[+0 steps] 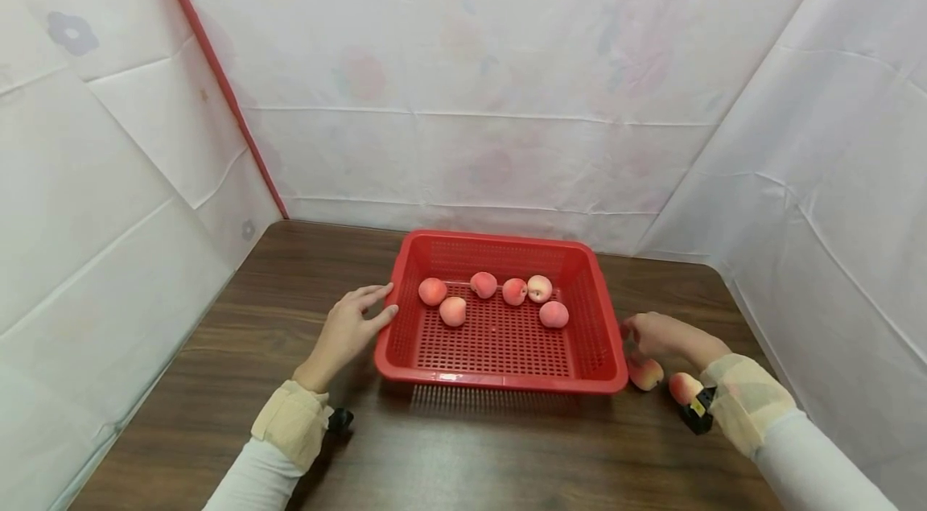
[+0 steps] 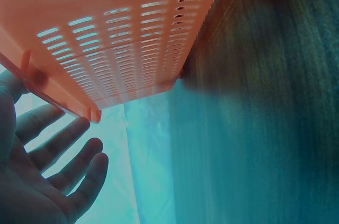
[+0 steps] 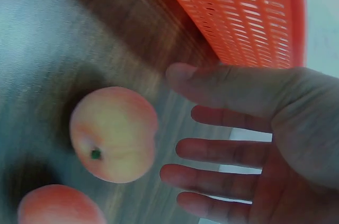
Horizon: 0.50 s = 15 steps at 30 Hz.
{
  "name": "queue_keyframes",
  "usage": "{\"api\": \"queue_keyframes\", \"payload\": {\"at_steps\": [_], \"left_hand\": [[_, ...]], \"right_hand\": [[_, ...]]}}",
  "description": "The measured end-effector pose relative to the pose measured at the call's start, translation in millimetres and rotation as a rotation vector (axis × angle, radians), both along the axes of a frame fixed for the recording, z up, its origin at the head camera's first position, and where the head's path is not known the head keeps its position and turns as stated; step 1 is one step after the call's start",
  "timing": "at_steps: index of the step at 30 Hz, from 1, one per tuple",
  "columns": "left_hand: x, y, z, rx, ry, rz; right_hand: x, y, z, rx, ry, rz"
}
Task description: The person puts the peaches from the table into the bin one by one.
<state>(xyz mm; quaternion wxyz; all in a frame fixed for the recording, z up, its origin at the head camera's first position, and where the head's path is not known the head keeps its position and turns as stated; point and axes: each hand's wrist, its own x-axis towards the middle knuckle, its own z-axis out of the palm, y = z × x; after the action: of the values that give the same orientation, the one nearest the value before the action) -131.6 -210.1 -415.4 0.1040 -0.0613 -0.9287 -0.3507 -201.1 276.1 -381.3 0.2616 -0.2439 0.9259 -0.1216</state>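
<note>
A red plastic basket (image 1: 500, 384) with a perforated floor holds several peaches (image 1: 452, 311). My left hand (image 1: 352, 331) touches its left rim; the left wrist view shows the fingers (image 2: 59, 144) spread and fairly straight, the thumb partly cut off. Beyond the right side of the basket, my right hand (image 1: 661, 336) reaches down near a peach (image 1: 646, 374). In the right wrist view the fingers (image 3: 222, 152) are extended, with a gap between them and the yellow-pink peach (image 3: 114, 134). A second peach (image 1: 684, 388) lies below the right wrist, partly covered by the wrist camera.
Everything stands on a dark wood-grain table (image 1: 434, 463). White patterned sheeting (image 1: 463, 92) hangs behind it and along both sides. A red strip (image 1: 217, 76) runs down the left rear corner. Black cameras (image 1: 339, 421) are strapped to both wrists.
</note>
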Motion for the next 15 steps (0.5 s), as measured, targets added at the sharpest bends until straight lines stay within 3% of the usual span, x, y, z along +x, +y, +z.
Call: {"api": "queue_keyframes", "payload": {"at_steps": [11, 15], "left_hand": [[0.0, 0.5, 0.3, 0.002, -0.01, 0.003], [0.4, 0.3, -1.0, -0.003, -0.004, 0.006]], "right_hand": [[5.2, 1.6, -6.4, 0.04, -0.028, -0.053], [10.5, 1.7, -7.1, 0.029, -0.076, -0.104]]}}
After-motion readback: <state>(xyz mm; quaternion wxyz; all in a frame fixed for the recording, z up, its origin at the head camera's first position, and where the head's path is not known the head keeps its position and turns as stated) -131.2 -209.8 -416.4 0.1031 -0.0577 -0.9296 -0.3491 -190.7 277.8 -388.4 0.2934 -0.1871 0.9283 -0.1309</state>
